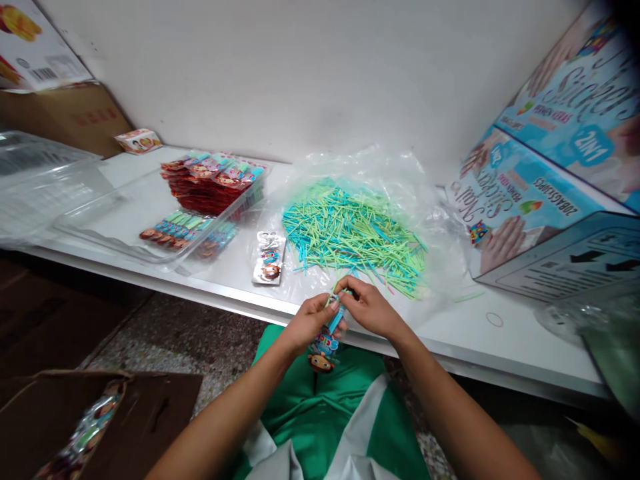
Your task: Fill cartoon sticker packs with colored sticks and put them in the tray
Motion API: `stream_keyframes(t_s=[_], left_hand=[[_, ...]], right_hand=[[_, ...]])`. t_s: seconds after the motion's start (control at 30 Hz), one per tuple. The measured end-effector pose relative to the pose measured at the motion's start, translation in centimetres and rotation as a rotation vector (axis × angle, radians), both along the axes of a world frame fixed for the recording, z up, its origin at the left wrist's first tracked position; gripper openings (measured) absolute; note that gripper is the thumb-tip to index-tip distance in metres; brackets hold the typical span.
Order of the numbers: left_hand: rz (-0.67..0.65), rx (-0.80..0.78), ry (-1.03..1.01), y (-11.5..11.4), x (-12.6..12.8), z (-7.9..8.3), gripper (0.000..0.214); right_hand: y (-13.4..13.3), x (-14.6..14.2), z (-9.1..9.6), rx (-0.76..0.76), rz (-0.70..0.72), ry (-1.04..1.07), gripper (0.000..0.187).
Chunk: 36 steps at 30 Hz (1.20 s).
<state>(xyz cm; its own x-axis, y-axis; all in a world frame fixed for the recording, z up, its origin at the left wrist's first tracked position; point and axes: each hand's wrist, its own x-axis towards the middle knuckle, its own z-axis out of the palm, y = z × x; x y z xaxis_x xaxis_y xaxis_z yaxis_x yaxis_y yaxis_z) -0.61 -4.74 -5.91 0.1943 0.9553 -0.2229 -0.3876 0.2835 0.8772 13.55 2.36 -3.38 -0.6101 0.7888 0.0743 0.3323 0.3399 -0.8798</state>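
Observation:
My left hand (311,321) is closed around a small cartoon-printed packet (324,348) that hangs down over the table's front edge. My right hand (367,308) pinches thin blue and green sticks (337,312) at the packet's top opening. Both hands meet just in front of a big pile of blue and green sticks (356,235) spread on clear plastic sheet (425,200). Another flat packet (270,257) lies on the table to the left of the pile.
A clear tray (115,220) on the white table (500,333) holds stacked filled packets (213,181) and a lower row (187,230). Printed cartons (545,200) stand at right. An open cardboard box (100,417) with packets sits on the floor at lower left.

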Motion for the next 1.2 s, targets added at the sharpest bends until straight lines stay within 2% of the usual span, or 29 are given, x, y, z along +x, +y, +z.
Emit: stream_keyframes(t_s=[0.13,0.27,0.37,0.47,0.57,0.67,0.8,0.9,1.0,1.2], left_hand=[[0.081,0.069,0.053,0.2,-0.3,0.1,0.035],[0.107,0.106,0.100,0.3,-0.6,0.1,0.032],[0.143,0.200,0.132,0.3,-0.9,0.6,0.030],[0.153,0.297,0.176,0.0,-1.4,1.4,0.031],[0.109,0.304,0.165,-0.2,-2.2,2.0,0.045],[0.081,0.309,0.143,-0.2,-2.7,1.8,0.052],[0.131,0.381,0.201,-0.1,-3.2,1.1,0.046],[0.116,0.357,0.239,-0.2,-3.4,0.8,0.034],[0.075,0.285,0.195,-0.3,-3.5,0.5,0.026],[0.097,0.216,0.108,-0.4,-3.4,0.3,0.027]], right_hand=[[-0.6,0.1,-0.1,-0.046,-0.085,0.035,0.031],[-1.0,0.1,-0.2,-0.117,-0.096,0.183,0.028],[-1.3,-0.1,0.3,-0.120,-0.085,0.275,0.034],[-1.5,-0.3,1.0,-0.045,-0.065,0.311,0.037],[-1.7,-0.3,1.7,0.088,-0.085,0.306,0.040],[-1.7,-0.3,2.1,0.165,-0.117,0.324,0.041],[-1.6,-0.4,2.5,0.216,-0.132,0.346,0.039],[-1.4,-0.7,2.5,0.236,-0.106,0.320,0.037],[-1.2,-0.9,2.3,0.227,-0.107,0.329,0.037],[-0.9,-1.1,2.5,0.178,-0.097,0.353,0.039]])
